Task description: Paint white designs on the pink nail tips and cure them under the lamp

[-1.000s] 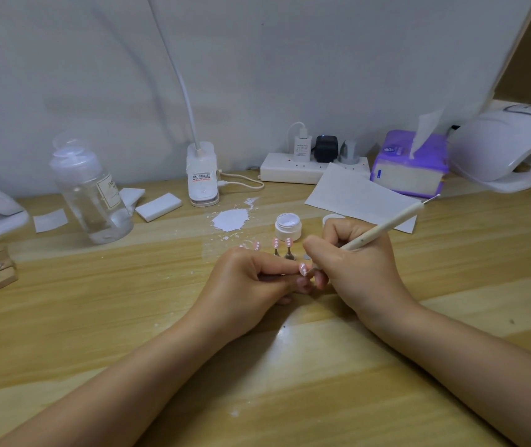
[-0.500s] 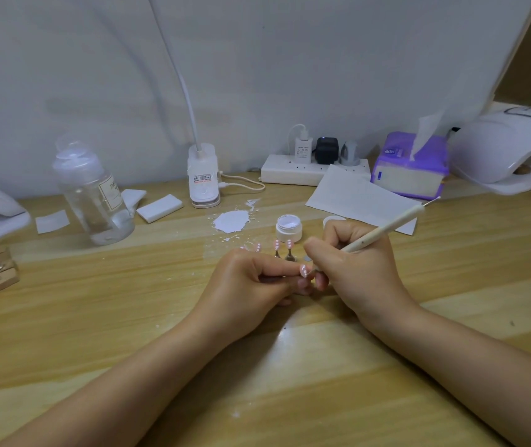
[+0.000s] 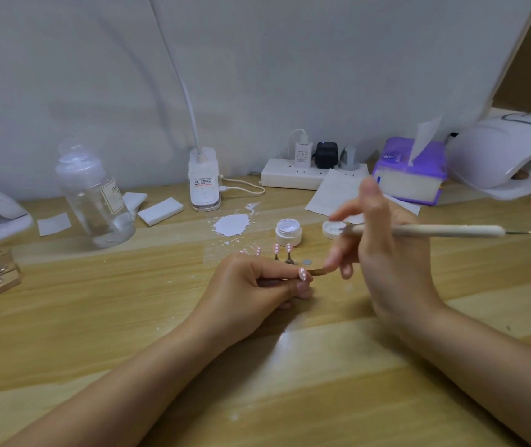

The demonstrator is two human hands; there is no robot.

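Pink nail tip (image 3: 303, 273) pinched on its stick by left hand (image 3: 251, 291), right hand (image 3: 383, 253) gripping brush (image 3: 435, 230) raised above bare desk (image 3: 128, 317) near paint jar (image 3: 287, 231)

One cam only, head-worn, wide-angle. Looks fwd and down over the wooden surface (image 3: 64, 317) toward the white backdrop (image 3: 257, 75) at the far edge. Close in: both forearms enter from the bottom, left hand (image 3: 251, 285) and right hand (image 3: 386, 253) sit mid-frame. Edges bend w/ lens distortion. No 2nd view to overlap.
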